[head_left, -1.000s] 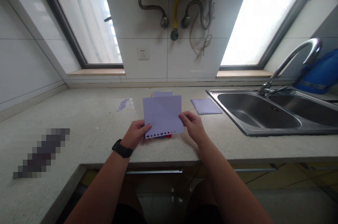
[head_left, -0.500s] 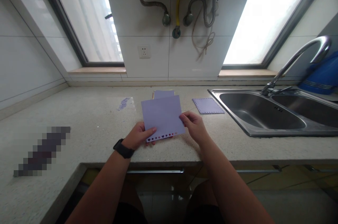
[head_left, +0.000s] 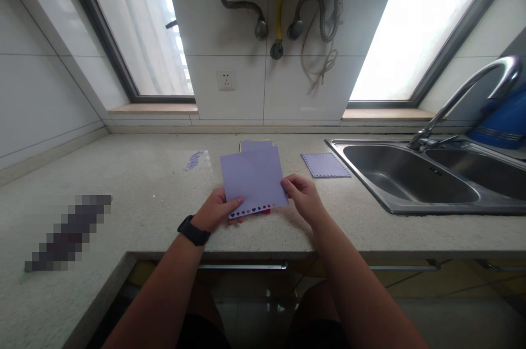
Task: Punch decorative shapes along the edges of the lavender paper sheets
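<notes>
Head view: held lilac sheet [head_left: 252, 179], two-basin sink [head_left: 405, 176]

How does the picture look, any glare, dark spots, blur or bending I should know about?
In the head view, the right window is blown out to white, while the left window keeps some detail; both lean outward, likely wide-angle distortion; the cabinet fronts below the counter sit in shadow; a pixelated patch hides something at left; the purple sheet looks fairly sharp.
</notes>
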